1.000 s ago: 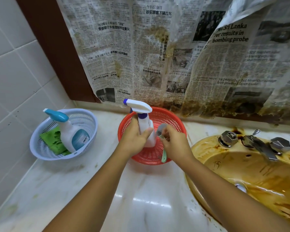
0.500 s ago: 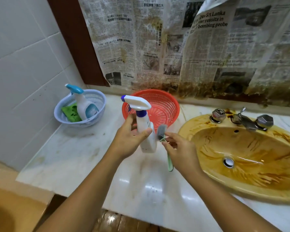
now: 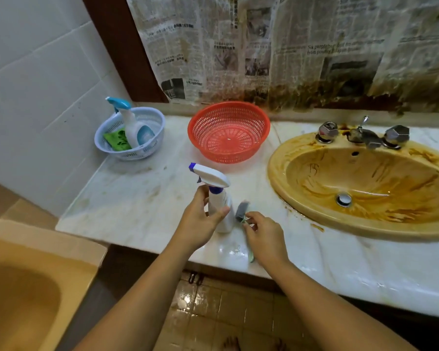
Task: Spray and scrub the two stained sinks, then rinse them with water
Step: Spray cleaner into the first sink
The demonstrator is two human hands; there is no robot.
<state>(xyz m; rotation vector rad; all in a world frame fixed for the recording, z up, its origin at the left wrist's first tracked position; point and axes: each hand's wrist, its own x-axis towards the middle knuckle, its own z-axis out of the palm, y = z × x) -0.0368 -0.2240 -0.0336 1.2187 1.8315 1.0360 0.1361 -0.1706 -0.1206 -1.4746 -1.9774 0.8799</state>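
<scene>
**Q:** Spray bottle [image 3: 219, 206] — position and axis?

**A:** Held over the front of the counter [image 3: 137, 198], in front of the red basket [image 3: 195, 138] and left of the stained sink [image 3: 276, 173]. The long axis is near vertical. The nozzle points left, toward the tiled wall. Whether the base touches the counter cannot be determined.

**Q:** Left hand [image 3: 200, 221]?

**A:** Wrapped round the bottle body below the blue collar, thumb across the front.

**Q:** Right hand [image 3: 262, 235]?

**A:** Pinches the brush [image 3: 241, 211] just under its grey head. The head is up, just beside the bottle — the green handle runs down toward the counter edge.

**Q:** Surroundings?

**A:** Tap [image 3: 363, 135] at the sink's rear. Second sink [image 3: 23, 287] at lower left. White basket [image 3: 152, 145] at back left, holding another bottle and a green sponge. Stained newspaper [image 3: 264, 46] on the wall.
</scene>
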